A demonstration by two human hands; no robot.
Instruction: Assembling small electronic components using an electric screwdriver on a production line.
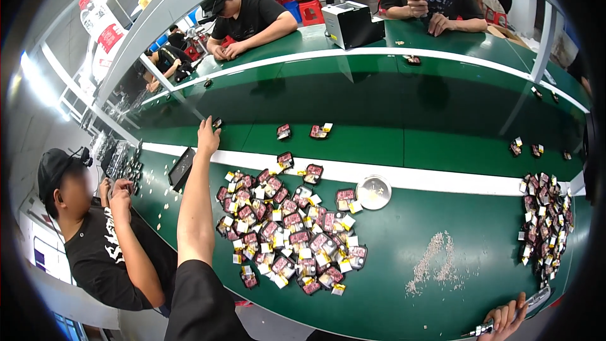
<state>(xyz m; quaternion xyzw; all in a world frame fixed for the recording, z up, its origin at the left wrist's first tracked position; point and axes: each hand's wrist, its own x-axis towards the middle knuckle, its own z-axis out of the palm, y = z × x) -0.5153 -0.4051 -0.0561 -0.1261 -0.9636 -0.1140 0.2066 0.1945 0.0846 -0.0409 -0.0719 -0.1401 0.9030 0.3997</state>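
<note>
My left arm stretches across to the green conveyor strip, where my left hand (207, 137) has its fingers extended beside a small dark part (217, 122). Whether the fingertips touch that part is hard to make out. At the lower right edge, my right hand (507, 317) is wrapped round a silver electric screwdriver (538, 300), its thin bit pointing left. Between my arms lies a big heap of small black-framed electronic modules (293, 221) with reddish faces and white and yellow tabs. Loose tiny screws (435, 264) are scattered on the green table right of the heap.
A round metal dish (374, 192) stands by the white rail (429, 180). Another module pile (544, 224) lies far right. A black tray (182, 168) sits left of my arm, near a co-worker (104, 233). Opposite are more people and a black box (355, 24).
</note>
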